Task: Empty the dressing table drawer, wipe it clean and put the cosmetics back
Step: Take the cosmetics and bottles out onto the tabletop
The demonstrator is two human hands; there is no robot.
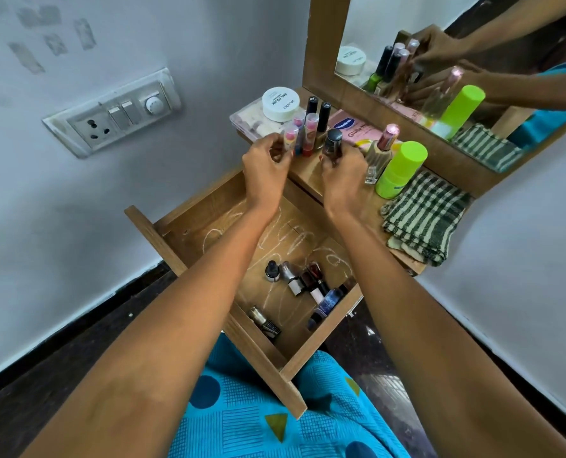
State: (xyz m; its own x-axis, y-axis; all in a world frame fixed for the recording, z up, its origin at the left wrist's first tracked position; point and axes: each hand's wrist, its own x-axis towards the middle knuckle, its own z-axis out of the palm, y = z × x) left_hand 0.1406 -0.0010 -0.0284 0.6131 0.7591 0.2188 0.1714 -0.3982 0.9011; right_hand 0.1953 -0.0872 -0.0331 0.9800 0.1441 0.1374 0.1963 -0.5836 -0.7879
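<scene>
Head view looks like emptying: left hand (265, 173) pinches a pink tube (290, 136), right hand (342, 180) grips a dark bottle (333, 140), and next the small bottles (311, 282) in the drawer (189, 236) need lifting out.

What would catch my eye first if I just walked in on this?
Two bare arms reach over an open wooden drawer, the left hand pinching a pink-capped tube and the right hand gripping a dark bottle on the dressing table top. Next comes the lime-green bottle, standing at the right beside a folded green-striped cloth. A few small bottles lie in the drawer's near right part.
</scene>
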